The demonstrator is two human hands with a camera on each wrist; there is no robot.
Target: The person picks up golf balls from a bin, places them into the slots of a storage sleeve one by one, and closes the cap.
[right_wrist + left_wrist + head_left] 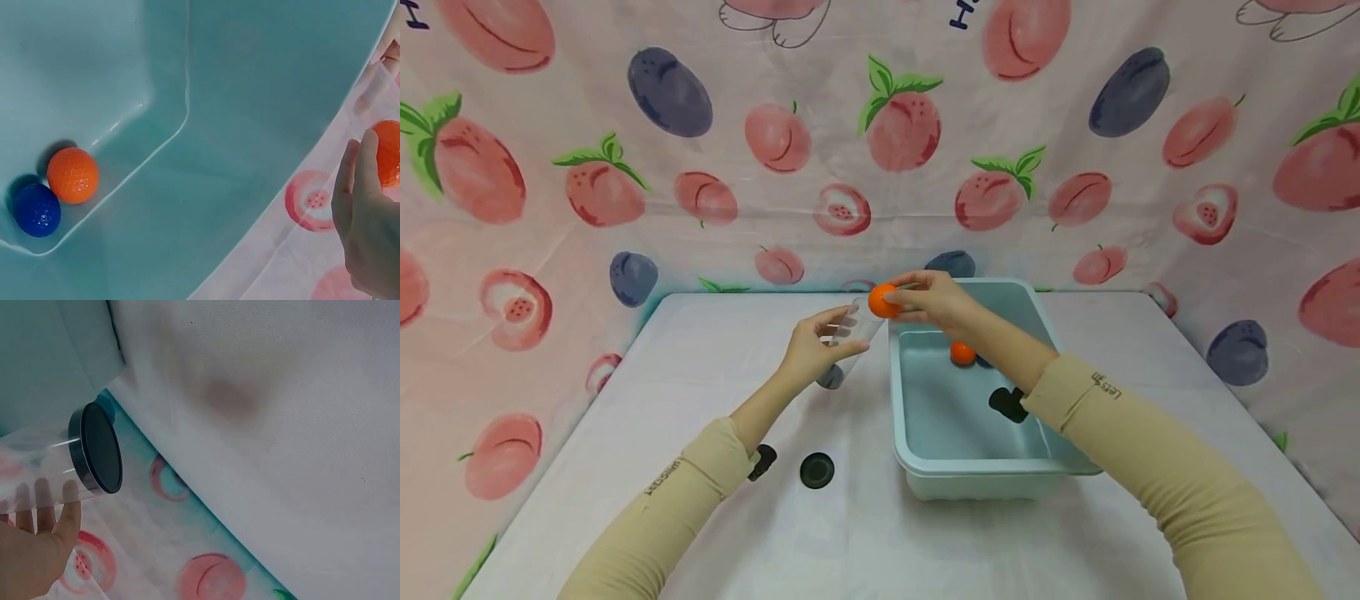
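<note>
My left hand [811,348] grips a clear cylindrical container [850,337], tilted with its mouth up toward the right. A dark cap [103,448] covers its bottom end in the left wrist view. My right hand [936,298] pinches an orange dimpled ball [884,301] right at the container's open mouth. In the right wrist view the held ball is cut off by the right edge. Inside the light teal basin [898,400] lie another orange ball [73,175] and a blue ball [37,210], side by side in a corner; my right forearm crosses above the basin.
A round black lid [817,471] lies on the white table [760,542], left of the basin. Black wrist camera parts show at the left cuff [763,462] and the right cuff [1008,405]. A fruit-patterned cloth [700,83] hangs behind and around the table.
</note>
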